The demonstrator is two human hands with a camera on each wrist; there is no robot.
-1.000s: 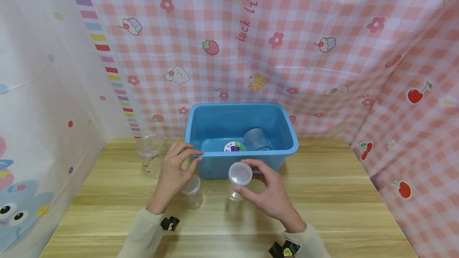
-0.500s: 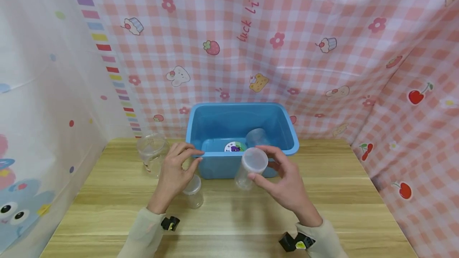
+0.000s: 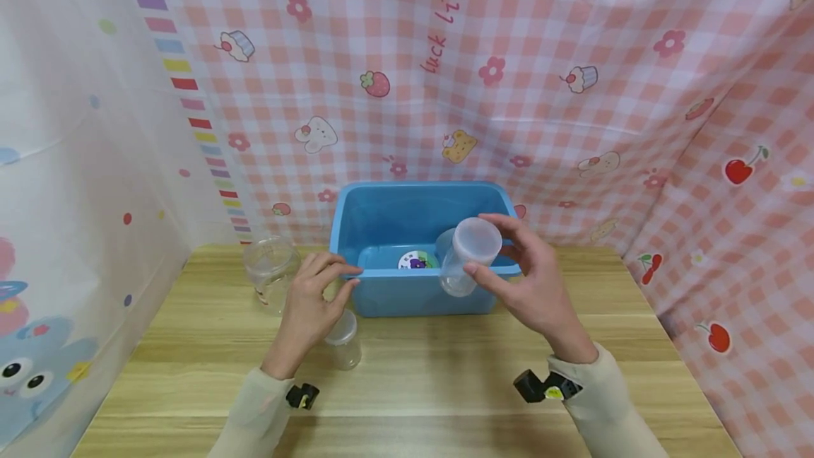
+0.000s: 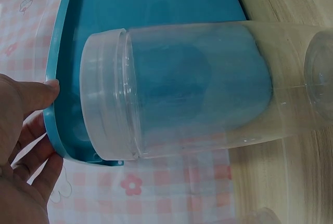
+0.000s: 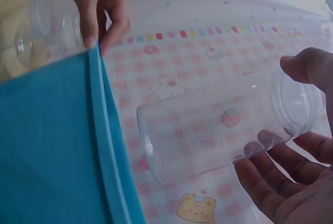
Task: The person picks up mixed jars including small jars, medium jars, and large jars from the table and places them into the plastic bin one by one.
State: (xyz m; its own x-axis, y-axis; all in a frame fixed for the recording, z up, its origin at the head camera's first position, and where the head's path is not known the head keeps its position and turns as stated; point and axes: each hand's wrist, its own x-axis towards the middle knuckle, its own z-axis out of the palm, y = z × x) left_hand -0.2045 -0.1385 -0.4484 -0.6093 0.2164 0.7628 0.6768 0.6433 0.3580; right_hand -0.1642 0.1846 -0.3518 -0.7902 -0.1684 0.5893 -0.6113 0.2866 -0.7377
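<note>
The right hand (image 3: 534, 278) grips a clear jar (image 3: 467, 260) by its lidded end; the jar (tilted) extends left from the fingers, near the blue bin (image 3: 407, 299). The left hand (image 3: 309, 307) pinches the bin's near-left rim.

From above the near side of the blue plastic bin (image 3: 422, 295), the head view looks forward and down over the tabletop (image 3: 407, 401). Both wrist views sit closer, the left facing the bin from its front left, the right looking leftward across it; both show the left hand (image 3: 308, 306).
</note>
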